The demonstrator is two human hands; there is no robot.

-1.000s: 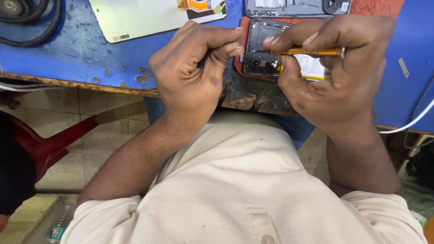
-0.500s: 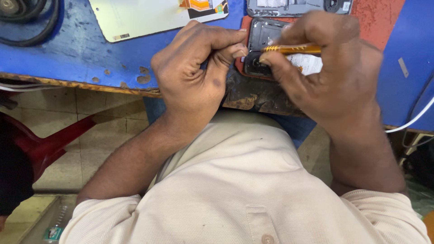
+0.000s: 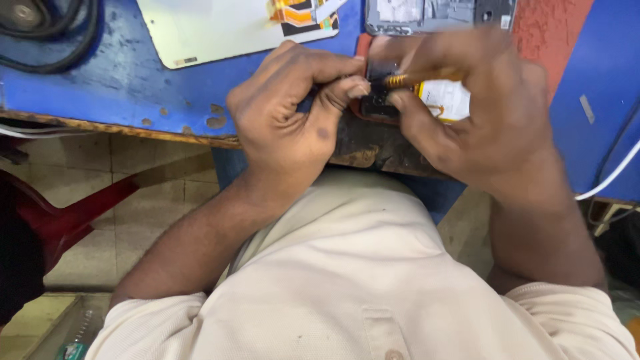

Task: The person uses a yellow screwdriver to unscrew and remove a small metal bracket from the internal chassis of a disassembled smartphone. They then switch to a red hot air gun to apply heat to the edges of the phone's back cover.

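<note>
While the left hand [image 3: 293, 113] curls tight at the centre top of the head view, its fingertips pinching the edge of an opened phone [image 3: 383, 100] on the worn blue workbench [image 3: 120, 87], the right hand [image 3: 480, 127] sits just right of it, blurred, fingers closed round a yellow-handled tool [image 3: 417, 79] whose tip meets the phone's dark inner parts. A white panel [image 3: 220, 27] lies upper centre-left, a black cable coil [image 3: 57, 37] upper left, a white wire [image 3: 610, 177] at the right edge.
</note>
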